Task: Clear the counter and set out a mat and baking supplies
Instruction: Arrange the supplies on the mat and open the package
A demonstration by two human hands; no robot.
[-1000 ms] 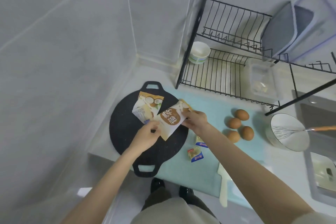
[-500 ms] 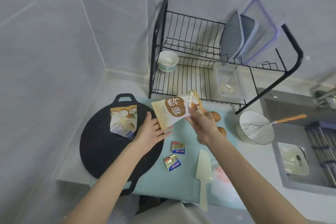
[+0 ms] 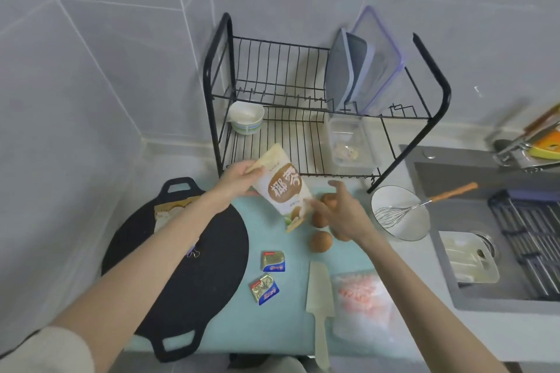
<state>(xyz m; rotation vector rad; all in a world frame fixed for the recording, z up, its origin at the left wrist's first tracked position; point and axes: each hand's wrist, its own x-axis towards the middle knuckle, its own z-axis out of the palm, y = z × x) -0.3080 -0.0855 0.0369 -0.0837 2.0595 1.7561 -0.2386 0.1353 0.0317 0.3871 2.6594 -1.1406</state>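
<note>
Head view: left hand (image 3: 242,179) has its fingers clamped on the top of the printed pouch (image 3: 285,188), held tilted above the teal mat (image 3: 272,327). Right hand (image 3: 339,212) has its fingers spread, over the eggs (image 3: 321,241), beside the pouch's lower corner.

Our left hand (image 3: 239,179) holds the pouch (image 3: 283,191) over the far edge of the mat (image 3: 272,327), and our right hand (image 3: 339,212) is just right of the pouch's lower end. The eggs (image 3: 321,241) lie under the right hand. To its right stands the bowl (image 3: 400,230) with the whisk (image 3: 394,213) in it, and the sink (image 3: 448,266) is farther right. Behind both hands stands the dish rack (image 3: 291,145), with a small bowl (image 3: 246,118) on its lower shelf just behind the left hand. Left of that hand the pan (image 3: 194,266) lies partly on the mat, with a second pouch (image 3: 169,212) on it. Nearer us than the hands, the butter packets (image 3: 272,261) lie on the mat, with a scraper (image 3: 319,297) and a bag (image 3: 363,303) to their right.
</note>
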